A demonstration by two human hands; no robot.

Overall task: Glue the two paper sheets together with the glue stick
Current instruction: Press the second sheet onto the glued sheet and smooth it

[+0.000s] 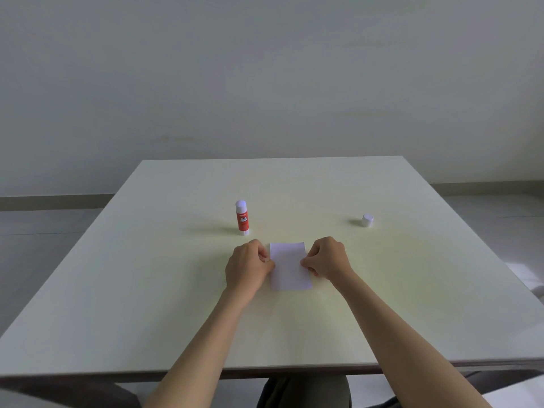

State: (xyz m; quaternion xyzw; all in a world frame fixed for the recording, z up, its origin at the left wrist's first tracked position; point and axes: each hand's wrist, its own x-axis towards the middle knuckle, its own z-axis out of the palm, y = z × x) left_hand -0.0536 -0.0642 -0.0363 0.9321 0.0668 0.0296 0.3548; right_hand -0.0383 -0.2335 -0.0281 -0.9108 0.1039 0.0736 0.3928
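A small white paper rectangle [290,266] lies flat in the middle of the table; I cannot tell whether it is one sheet or two stacked. My left hand [249,267] pinches its left edge with curled fingers. My right hand [328,259] pinches its right edge the same way. The glue stick [242,217], red label and white body, stands upright and uncapped just behind my left hand. Its white cap [367,220] rests apart on the table at the right.
The pale table [176,290] reaches to a far edge near a plain wall. Its front edge runs close to my body. Something white [527,275] lies off the table's right side.
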